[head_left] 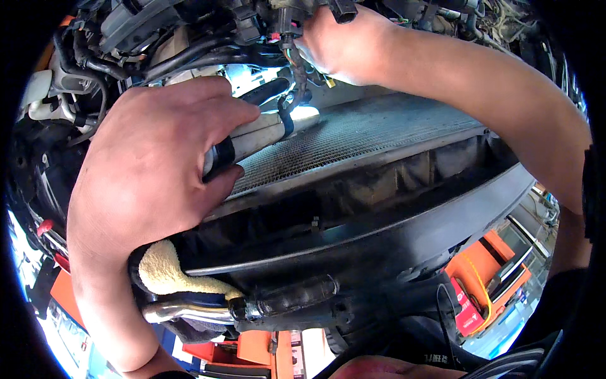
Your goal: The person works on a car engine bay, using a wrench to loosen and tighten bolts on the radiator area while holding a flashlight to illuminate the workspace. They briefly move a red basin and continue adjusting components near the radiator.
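Black wiring (299, 77) across pale tube (260, 138), left fingers (243, 115) gripping, yellow cloth (161, 270) below

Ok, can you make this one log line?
left hand: fingers around black-banded tube; right hand: at wiring, grip hidden; yellow cloth: lower left of view

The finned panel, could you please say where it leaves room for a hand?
The finned panel looks bare between the pale tube, the right forearm and the dark frame. Crowding lies above and leftward, around the left hand, right hand and black hoses.
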Demonstrator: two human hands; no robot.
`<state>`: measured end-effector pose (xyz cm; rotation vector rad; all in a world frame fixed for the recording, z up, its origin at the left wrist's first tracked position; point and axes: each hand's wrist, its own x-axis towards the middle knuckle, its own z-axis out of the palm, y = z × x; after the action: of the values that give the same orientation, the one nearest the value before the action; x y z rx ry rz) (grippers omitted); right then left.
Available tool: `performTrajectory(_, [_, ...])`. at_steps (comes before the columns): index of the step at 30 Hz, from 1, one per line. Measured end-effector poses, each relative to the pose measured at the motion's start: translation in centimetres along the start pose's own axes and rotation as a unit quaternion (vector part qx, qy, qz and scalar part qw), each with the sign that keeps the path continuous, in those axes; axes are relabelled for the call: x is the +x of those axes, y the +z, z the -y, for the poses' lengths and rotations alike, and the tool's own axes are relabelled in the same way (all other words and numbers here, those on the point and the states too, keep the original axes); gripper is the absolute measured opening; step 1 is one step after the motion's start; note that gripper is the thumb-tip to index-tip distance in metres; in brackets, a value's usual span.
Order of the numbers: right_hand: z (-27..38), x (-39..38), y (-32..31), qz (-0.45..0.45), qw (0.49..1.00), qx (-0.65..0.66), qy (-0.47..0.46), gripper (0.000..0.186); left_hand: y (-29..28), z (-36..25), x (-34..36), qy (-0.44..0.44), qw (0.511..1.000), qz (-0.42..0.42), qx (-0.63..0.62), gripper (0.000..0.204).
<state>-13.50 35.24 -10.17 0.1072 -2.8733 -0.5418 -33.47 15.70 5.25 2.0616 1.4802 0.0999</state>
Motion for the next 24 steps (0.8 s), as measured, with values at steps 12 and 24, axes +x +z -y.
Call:
performTrajectory(12, [2.2, 2.7, -3.2, 0.259, 0.965, 0.032, -0.019, 0.036, 0.0, -0.2, -0.3, 0.008, 1.0, -0.007, 0.022, 0.052])
performTrajectory(24, [2.0, 4.2, -6.2, 0.36, 0.93, 0.068, -0.026, 0.035, -0.2, -0.1, -0.2, 0.028, 0.998, -0.012, 0.049, 0.05])
